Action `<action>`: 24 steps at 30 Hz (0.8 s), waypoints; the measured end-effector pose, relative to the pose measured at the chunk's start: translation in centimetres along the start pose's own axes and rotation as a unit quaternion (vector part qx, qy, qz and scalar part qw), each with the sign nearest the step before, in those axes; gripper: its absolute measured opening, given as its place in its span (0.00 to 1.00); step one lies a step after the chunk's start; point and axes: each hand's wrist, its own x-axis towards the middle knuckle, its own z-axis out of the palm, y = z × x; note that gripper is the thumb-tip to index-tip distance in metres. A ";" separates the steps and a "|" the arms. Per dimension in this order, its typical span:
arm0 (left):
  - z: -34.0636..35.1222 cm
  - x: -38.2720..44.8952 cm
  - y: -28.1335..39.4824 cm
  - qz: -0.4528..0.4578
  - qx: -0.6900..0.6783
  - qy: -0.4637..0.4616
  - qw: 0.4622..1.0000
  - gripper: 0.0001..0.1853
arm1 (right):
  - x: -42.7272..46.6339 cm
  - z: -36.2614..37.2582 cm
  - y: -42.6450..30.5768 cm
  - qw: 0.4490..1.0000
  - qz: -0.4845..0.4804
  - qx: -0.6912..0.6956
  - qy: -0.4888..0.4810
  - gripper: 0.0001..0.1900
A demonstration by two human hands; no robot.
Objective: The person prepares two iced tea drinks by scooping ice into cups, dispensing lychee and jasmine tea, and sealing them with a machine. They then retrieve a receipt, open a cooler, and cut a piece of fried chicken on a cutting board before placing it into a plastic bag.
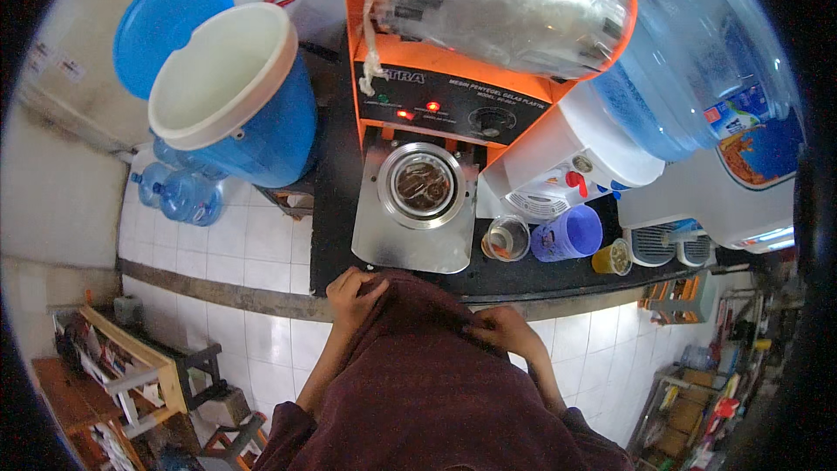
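Note:
My left hand (355, 297) pinches the hem of a dark maroon shirt (425, 366) at the counter's front edge. The same hem is gripped on the right side by my right hand (507, 329). Before me stands an orange plastic-cup sealing machine (431, 101) with red lamps lit and a roll of clear film on top. In the round holder (384, 195) on its metal tray (412, 255) sits a cup (425, 187) with dark contents. To the right of the tray are a clear cup (507, 238), a purple cup (569, 233) and a small cup of yellowish contents (613, 258).
A blue drum (278, 124) with a white rim stands left, its blue lid (170, 26) behind. A white water dispenser (556, 157) with a large bottle (693, 59) is at right. Water bottles (186, 196) stand on the tiled floor, lower left of the drum.

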 end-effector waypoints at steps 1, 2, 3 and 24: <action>0.2 0.3 -0.2 0.009 -0.011 0.020 1.000 0.13 | 0.1 0.4 -0.6 0.999 0.041 -0.021 0.010 0.16; 0.3 0.6 -0.3 0.009 -0.015 0.028 0.999 0.13 | 0.2 0.6 -1.0 0.998 0.060 -0.019 0.008 0.15; 0.5 1.3 -0.4 0.027 -0.031 0.053 0.998 0.13 | 0.5 1.0 -1.4 0.996 0.087 -0.009 -0.001 0.15; 11.2 10.6 -4.0 -0.203 -0.237 0.168 0.935 0.13 | 4.4 0.9 -2.6 0.969 0.118 -0.018 0.215 0.11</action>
